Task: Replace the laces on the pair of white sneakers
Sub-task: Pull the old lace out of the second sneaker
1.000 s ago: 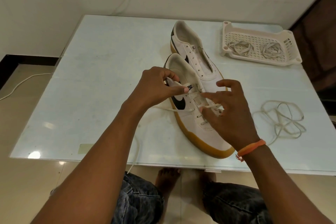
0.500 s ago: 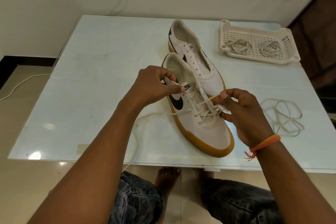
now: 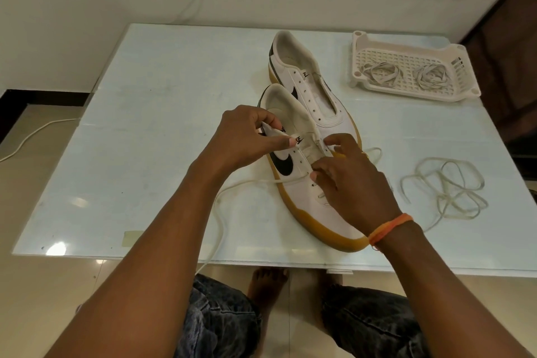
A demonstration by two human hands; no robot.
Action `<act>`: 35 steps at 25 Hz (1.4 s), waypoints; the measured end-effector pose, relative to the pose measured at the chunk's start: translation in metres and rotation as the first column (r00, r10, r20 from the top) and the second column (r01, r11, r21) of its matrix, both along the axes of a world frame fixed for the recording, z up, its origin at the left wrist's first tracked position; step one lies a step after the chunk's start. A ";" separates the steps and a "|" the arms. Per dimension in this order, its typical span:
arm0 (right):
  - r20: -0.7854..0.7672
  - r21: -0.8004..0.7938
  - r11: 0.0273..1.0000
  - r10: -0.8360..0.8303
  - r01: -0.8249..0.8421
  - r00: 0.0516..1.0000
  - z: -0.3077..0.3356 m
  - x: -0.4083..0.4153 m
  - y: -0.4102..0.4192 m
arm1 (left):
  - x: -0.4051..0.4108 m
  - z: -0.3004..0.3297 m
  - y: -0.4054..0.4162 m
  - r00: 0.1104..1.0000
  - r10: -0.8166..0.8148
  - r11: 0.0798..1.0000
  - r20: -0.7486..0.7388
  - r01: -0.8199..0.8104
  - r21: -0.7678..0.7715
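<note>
Pinching near sneaker [image 3: 302,183] collar, left hand [image 3: 244,136]; right hand [image 3: 351,183] on eyelets.

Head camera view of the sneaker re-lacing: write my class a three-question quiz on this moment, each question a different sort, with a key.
1. True or false: the far sneaker has a lace threaded through its eyelets.
2. Multiple choice: the white plastic basket holds A) two bundled laces, B) a shoe brush, C) nothing.
3. Short answer: what does the left hand grip on the near sneaker?

Key
1. False: its eyelets are bare.
2. A.
3. The sneaker's side at the collar, pinched by the thumb and fingers, while the right hand works the threaded lace. A loose lace lies on the glass table to the right.
</note>
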State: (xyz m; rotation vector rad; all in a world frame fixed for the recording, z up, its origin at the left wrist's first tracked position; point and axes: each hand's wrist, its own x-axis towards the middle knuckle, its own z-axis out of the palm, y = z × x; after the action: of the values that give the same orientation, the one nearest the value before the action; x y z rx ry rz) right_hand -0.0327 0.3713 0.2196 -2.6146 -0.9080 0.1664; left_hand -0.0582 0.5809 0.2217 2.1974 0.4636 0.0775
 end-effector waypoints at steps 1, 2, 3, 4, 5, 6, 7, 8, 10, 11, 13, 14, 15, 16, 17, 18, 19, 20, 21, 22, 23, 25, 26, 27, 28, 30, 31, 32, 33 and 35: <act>-0.025 0.013 1.000 -0.012 0.012 1.000 0.000 0.002 0.001 | 0.000 0.001 0.000 1.000 0.005 1.000 -0.004 -0.005 0.000; -0.054 0.008 1.000 -0.025 0.025 0.998 0.001 0.003 0.000 | 0.000 0.001 0.000 1.000 0.007 1.000 -0.007 -0.007 -0.006; -0.079 0.006 0.999 -0.033 0.034 0.996 0.002 0.005 0.000 | 0.000 0.002 0.000 1.000 0.008 1.000 -0.009 -0.008 -0.014; -0.114 0.031 0.999 -0.037 0.040 0.993 0.004 0.008 -0.001 | 0.000 0.002 -0.001 1.000 0.008 1.000 -0.011 -0.008 -0.018; -0.152 0.090 0.994 -0.047 0.061 0.987 0.005 0.011 -0.004 | 0.000 0.003 -0.001 1.000 0.009 1.000 -0.014 -0.010 -0.020; -0.216 0.179 0.978 -0.070 0.110 0.974 0.006 0.015 -0.010 | -0.001 0.003 -0.001 1.000 0.012 1.000 -0.018 -0.012 -0.022; -0.347 0.310 0.925 -0.104 0.218 0.932 0.007 0.019 -0.016 | -0.001 0.004 -0.001 1.000 0.017 0.999 -0.023 -0.017 -0.031; -0.535 0.430 0.816 -0.114 0.386 0.837 0.010 0.022 -0.022 | -0.001 0.004 -0.001 0.999 0.021 0.999 -0.028 -0.022 -0.037; -0.751 0.476 0.600 -0.103 0.643 0.653 0.013 0.027 -0.031 | 0.000 0.004 -0.001 0.999 0.021 0.999 -0.031 -0.022 -0.028; -0.695 0.486 0.603 -0.173 0.633 0.698 0.012 0.028 -0.032 | 0.000 0.004 -0.002 0.999 0.021 1.000 -0.032 -0.022 -0.021; -0.341 0.492 0.773 -0.252 0.401 0.905 0.010 0.025 -0.028 | 0.000 0.004 -0.002 0.999 0.022 1.000 -0.034 -0.022 -0.007; -0.178 0.466 0.850 -0.183 0.246 0.967 0.009 0.022 -0.023 | 0.000 0.004 -0.002 0.999 0.021 1.000 -0.034 -0.021 0.002; -0.090 0.404 0.905 -0.108 0.135 0.990 0.008 0.019 -0.018 | 0.001 0.004 -0.002 0.999 0.020 1.000 -0.032 -0.019 0.015; -0.051 0.310 0.949 -0.045 0.059 0.998 0.004 0.015 -0.013 | 0.001 0.004 -0.003 0.999 0.021 0.999 -0.025 -0.020 0.028; -0.026 0.202 0.979 -0.004 0.009 1.000 -0.001 0.011 -0.009 | 0.000 0.004 -0.006 1.000 0.027 0.999 -0.015 -0.026 0.039; -0.023 0.098 0.995 0.016 -0.014 1.000 -0.004 0.007 -0.005 | 0.000 0.004 -0.011 0.999 0.035 0.998 -0.007 -0.034 0.056; -0.018 0.031 0.999 0.024 -0.024 1.000 -0.006 0.006 -0.004 | 0.000 0.004 -0.015 0.999 0.042 0.995 -0.002 -0.042 0.086; -0.013 -0.006 1.000 0.028 -0.028 1.000 -0.005 0.006 -0.003 | 0.001 0.004 -0.019 0.999 0.045 0.991 -0.001 -0.044 0.123; -0.005 -0.006 1.000 0.017 -0.017 1.000 -0.004 0.007 -0.003 | 0.001 0.003 -0.023 0.999 0.046 0.988 -0.004 -0.045 0.150; -0.010 0.008 1.000 0.006 -0.006 1.000 -0.003 0.010 -0.003 | 0.001 0.003 -0.023 0.999 0.051 0.987 -0.010 -0.049 0.155; -0.013 0.046 0.999 0.002 -0.002 1.000 -0.002 0.011 -0.003 | 0.001 0.004 -0.022 0.998 0.053 0.989 -0.017 -0.050 0.141; -0.022 0.136 0.990 -0.030 0.032 0.999 -0.005 0.016 -0.007 | 0.001 0.005 -0.019 0.998 0.046 0.994 -0.037 -0.042 0.101; -0.064 0.208 0.974 -0.081 0.092 0.995 -0.008 0.021 -0.012 | 0.001 0.006 -0.018 0.998 0.041 0.995 -0.044 -0.037 0.091; -0.163 0.326 0.921 -0.166 0.212 0.973 -0.007 0.027 -0.015 | 0.000 0.006 -0.017 0.998 0.038 0.996 -0.047 -0.034 0.085; -0.325 0.449 0.812 -0.240 0.373 0.915 -0.006 0.035 -0.020 | 0.000 0.006 -0.017 0.998 0.036 0.996 -0.049 -0.032 0.078; -0.514 0.534 0.634 -0.281 0.559 0.810 0.001 0.042 -0.029 | 0.000 0.006 -0.018 0.998 0.033 0.997 -0.049 -0.030 0.069; -0.429 0.535 0.681 -0.293 0.501 0.855 0.002 0.042 -0.031 | 0.000 0.007 -0.018 0.998 0.033 0.997 -0.050 -0.029 0.070; -0.308 0.508 0.761 -0.278 0.404 0.910 0.003 0.038 -0.029 | 0.000 0.007 -0.017 0.998 0.033 0.997 -0.049 -0.029 0.070; -0.173 0.446 0.853 -0.216 0.272 0.961 0.002 0.032 -0.025 | 0.000 0.008 -0.017 0.998 0.032 0.997 -0.048 -0.028 0.070; -0.019 0.307 0.951 -0.033 0.037 0.999 -0.002 0.018 -0.013 | 0.000 0.008 -0.017 0.999 0.027 0.997 -0.046 -0.023 0.077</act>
State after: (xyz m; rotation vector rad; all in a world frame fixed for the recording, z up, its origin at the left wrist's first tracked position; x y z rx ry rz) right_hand -0.0145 0.3579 0.2181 -2.3356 -0.8100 0.0291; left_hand -0.0579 0.5636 0.2293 2.2724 0.5223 0.0584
